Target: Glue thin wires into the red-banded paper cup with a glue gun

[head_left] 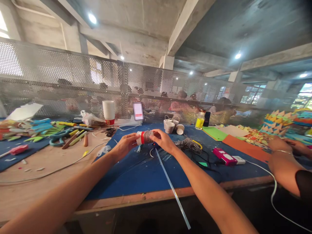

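Observation:
Above the blue mat (114,180) I hold a paper cup (142,137) on its side between both hands. It is white with a red band, and grey cord (147,136) is wound around part of it. My left hand (126,144) grips the left end, and my right hand (163,140) has its fingers closed on the cord-wrapped end. Just below the right hand lies what looks like a glue gun, mostly hidden, with a long clear glue stick (172,187) reaching past the table's front edge. A loose bundle of grey cord (188,145) lies to the right.
Cord-covered small cups (169,126), a cup stack (108,112), a phone (138,111) and a yellow bottle (200,119) stand behind. Scissors (59,137) lie left; a pink power strip (224,156) and orange paper (245,148) lie right. A co-worker's hand (280,144) is far right.

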### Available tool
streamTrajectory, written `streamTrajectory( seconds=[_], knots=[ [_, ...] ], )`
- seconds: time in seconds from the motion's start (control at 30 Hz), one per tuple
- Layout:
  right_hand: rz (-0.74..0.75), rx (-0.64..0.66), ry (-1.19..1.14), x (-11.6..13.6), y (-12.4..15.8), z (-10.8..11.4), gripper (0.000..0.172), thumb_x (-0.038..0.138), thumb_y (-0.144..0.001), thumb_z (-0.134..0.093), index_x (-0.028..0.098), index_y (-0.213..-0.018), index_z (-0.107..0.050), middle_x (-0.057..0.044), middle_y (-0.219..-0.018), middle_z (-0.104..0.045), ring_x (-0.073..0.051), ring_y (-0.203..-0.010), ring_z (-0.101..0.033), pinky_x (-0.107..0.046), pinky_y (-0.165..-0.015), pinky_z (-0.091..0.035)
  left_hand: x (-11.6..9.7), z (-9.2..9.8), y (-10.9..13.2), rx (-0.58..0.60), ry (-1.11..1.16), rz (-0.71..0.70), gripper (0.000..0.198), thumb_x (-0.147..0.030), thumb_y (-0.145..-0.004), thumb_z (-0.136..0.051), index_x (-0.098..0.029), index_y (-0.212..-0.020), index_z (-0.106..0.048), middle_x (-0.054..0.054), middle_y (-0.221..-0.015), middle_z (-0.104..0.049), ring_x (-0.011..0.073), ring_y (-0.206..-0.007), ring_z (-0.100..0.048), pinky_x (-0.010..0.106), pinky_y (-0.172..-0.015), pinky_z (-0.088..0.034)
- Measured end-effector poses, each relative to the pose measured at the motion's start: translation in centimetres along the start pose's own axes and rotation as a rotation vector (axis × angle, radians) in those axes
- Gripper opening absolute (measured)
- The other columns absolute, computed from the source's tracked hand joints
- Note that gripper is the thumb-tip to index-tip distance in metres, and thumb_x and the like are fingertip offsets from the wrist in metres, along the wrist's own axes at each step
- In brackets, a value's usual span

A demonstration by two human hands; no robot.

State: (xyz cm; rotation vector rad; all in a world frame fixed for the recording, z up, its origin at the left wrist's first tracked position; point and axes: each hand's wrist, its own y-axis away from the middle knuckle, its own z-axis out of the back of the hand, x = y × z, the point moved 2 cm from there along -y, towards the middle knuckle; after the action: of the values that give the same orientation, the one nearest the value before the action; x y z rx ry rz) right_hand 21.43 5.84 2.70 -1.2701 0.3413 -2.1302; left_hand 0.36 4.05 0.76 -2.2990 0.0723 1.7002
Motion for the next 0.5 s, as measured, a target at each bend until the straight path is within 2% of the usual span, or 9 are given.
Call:
streamTrajectory(
  seconds=[0.1,0.2,0.3,0.4,0.47,0.5],
  knots=[
    [0.042,0.007,-0.007,0.3,0.0,0.0,0.037,0.041,-0.087,-0.062,0.021,-0.117,-0.060,-0.004,-0.106,-0.067,-0.016,-0.093,-0.063,-0.030,-0.085,-0.050,0.0,0.0,0.0,-0.011,-0.002,0.003,0.026,-0.033,-0.075,-0.075,-0.014,-0.092,-0.074,0.009,-0.093,-0.072,0.0194,-0.081,-0.064,0.029,-0.076,-0.049],
    [0.071,-0.077,0.012,-0.3,-0.3,0.4,0.032,0.037,-0.090,-0.056,0.021,-0.118,-0.060,-0.006,-0.112,-0.065,-0.016,-0.096,-0.062,-0.031,-0.090,-0.049,-0.1,0.0,0.1,-0.021,-0.009,-0.006,0.024,-0.032,-0.074,-0.076,-0.015,-0.091,-0.075,0.009,-0.093,-0.072,0.0192,-0.082,-0.064,0.030,-0.078,-0.050],
    [0.124,-0.132,0.034,-1.3,-0.8,0.9,0.034,0.020,-0.091,-0.046,0.021,-0.122,-0.059,-0.007,-0.117,-0.065,-0.016,-0.106,-0.061,-0.034,-0.100,-0.044,0.0,-0.1,0.1,-0.004,-0.023,-0.006,0.020,-0.031,-0.074,-0.076,-0.015,-0.087,-0.075,0.007,-0.090,-0.071,0.0180,-0.081,-0.063,0.028,-0.078,-0.049],
    [0.178,-0.025,0.050,-2.1,-1.0,0.9,0.052,0.006,-0.081,-0.047,0.022,-0.129,-0.056,-0.005,-0.123,-0.065,-0.015,-0.115,-0.059,-0.035,-0.107,-0.039,0.0,-0.3,0.2,0.033,-0.042,0.000,0.019,-0.031,-0.075,-0.075,-0.015,-0.085,-0.075,0.006,-0.087,-0.071,0.0168,-0.079,-0.063,0.028,-0.078,-0.049],
    [0.165,0.056,0.061,-2.4,-0.9,0.7,0.054,0.006,-0.077,-0.053,0.023,-0.128,-0.058,-0.004,-0.120,-0.067,-0.018,-0.114,-0.060,-0.035,-0.104,-0.042,-0.1,-0.4,0.3,0.048,-0.046,0.004,0.018,-0.031,-0.075,-0.075,-0.015,-0.083,-0.074,0.006,-0.086,-0.070,0.0164,-0.077,-0.062,0.028,-0.077,-0.049],
    [0.145,0.083,0.067,-2.5,-0.9,0.6,0.049,0.008,-0.077,-0.056,0.022,-0.124,-0.062,-0.004,-0.115,-0.069,-0.019,-0.109,-0.063,-0.035,-0.100,-0.044,-0.1,-0.4,0.4,0.052,-0.045,0.006,0.017,-0.030,-0.074,-0.075,-0.015,-0.083,-0.074,0.006,-0.085,-0.070,0.0163,-0.076,-0.062,0.028,-0.077,-0.049]
  ],
)
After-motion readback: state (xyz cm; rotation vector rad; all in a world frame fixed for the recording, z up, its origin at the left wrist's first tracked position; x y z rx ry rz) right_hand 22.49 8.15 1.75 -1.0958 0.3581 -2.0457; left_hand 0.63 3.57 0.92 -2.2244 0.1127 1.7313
